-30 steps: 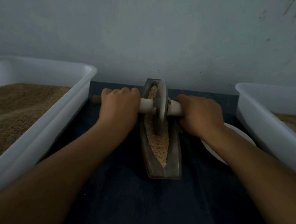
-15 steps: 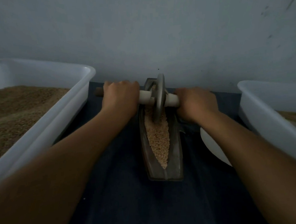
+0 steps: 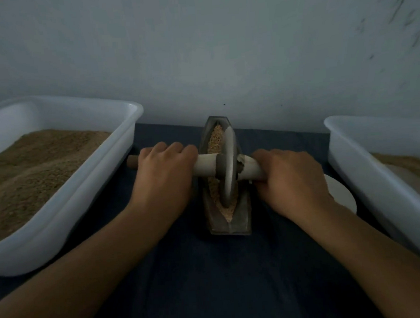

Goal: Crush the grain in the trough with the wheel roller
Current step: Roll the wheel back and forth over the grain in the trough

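A narrow boat-shaped metal trough [image 3: 243,220] lies lengthwise on the dark cloth, filled with pale grain [image 3: 215,139]. A metal wheel roller [image 3: 229,162] stands upright in the near half of the trough, its rim sunk in the grain. A pale axle handle [image 3: 205,166] runs through the wheel to both sides. My left hand [image 3: 163,176] grips the left part of the handle; the brown handle tip sticks out past it. My right hand [image 3: 291,181] grips the right part of the handle.
A big white tub [image 3: 102,182] heaped with brown ground grain stands on the left. Another white tub [image 3: 367,173] with some grain stands on the right. A white plate [image 3: 341,195] lies between that tub and my right hand. A grey wall rises right behind the trough.
The wheel went from mid-trough to the far end and has now rolled back toward me into the near half. Both hands came back with the handle.
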Motion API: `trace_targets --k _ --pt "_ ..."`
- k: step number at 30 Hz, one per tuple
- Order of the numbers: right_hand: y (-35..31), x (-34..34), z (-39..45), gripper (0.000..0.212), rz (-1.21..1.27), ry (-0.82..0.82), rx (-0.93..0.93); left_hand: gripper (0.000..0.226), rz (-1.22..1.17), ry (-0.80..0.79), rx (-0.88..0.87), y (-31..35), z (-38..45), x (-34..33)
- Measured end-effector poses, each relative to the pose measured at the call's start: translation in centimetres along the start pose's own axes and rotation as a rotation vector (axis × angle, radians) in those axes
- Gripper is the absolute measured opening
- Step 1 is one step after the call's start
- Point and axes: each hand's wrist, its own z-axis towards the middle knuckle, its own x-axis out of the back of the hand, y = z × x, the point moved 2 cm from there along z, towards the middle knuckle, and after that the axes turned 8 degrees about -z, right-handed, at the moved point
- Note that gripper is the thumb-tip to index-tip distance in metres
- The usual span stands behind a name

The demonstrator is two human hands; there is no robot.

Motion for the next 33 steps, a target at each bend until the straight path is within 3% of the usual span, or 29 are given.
trace_targets --k 10,16,20,24,29,33 --pt "0.3 -2.5 3.0 0.016 -0.122 -0.037 0.037 0.031 0.021 -0.108 0.078 -1.2 1.9 -2.5" --pt "1.9 -5.9 7.1 0.017 -0.040 -0.321 -0.122 0.026 0.214 -0.188 0.025 -1.9 6.9 -4.3" --pt "2.9 -7.6 10.4 0.016 -0.009 -0.462 -0.088 0.015 0.246 -0.270 0.055 -2.6 9.6 -5.5" --pt "3.3 -8.4 12.7 0.022 0.021 -0.588 -0.047 0.020 0.255 -0.342 0.099 -3.0 11.0 -6.0" --pt "3.0 -7.8 11.5 0.017 -0.017 -0.470 -0.063 0.019 0.239 -0.316 0.090 -2.7 10.2 -5.6" --pt "2.5 -6.8 8.3 0.019 -0.034 -0.308 -0.054 0.011 0.220 -0.204 0.068 -1.7 7.6 -5.0"
